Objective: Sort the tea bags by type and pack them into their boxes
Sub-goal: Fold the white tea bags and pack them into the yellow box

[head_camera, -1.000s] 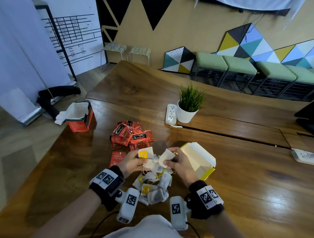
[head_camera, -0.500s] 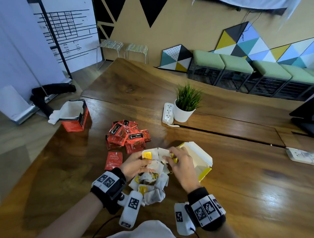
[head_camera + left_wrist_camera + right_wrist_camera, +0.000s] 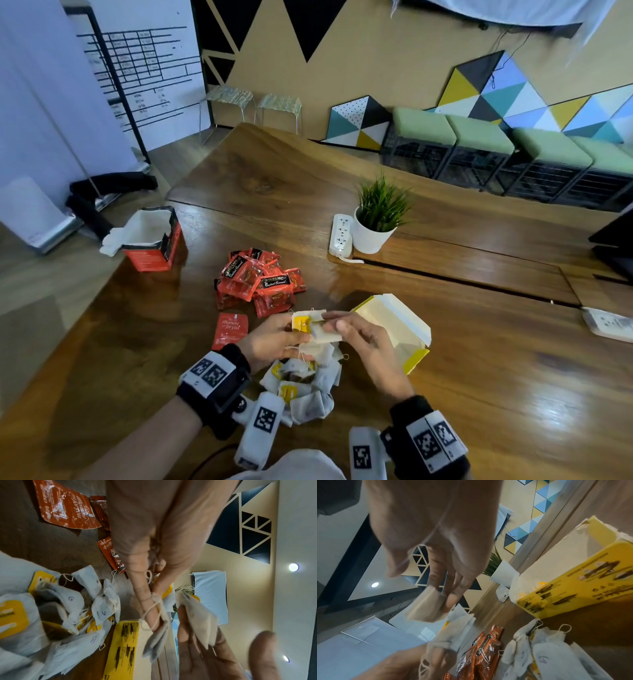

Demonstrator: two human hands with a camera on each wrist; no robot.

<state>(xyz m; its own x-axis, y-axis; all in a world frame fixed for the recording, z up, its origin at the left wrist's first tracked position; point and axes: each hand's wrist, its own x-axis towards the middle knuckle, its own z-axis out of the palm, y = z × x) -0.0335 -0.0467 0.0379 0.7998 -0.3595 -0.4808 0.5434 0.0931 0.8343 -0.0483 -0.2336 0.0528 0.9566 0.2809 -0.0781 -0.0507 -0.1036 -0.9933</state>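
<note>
Fingers [image 3: 337, 324] of both hands pinch white tea bags [image 3: 320, 334].

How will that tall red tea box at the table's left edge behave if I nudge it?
The red box stands upright with its top torn open and its white liner spilling out, so it looks nearly empty and probably light. Being tall and narrow, it would likely tip or skid under a push. It sits close to the table edge, so it could fall off.

Head view downward; wrist views close, upward-tilted.
</note>
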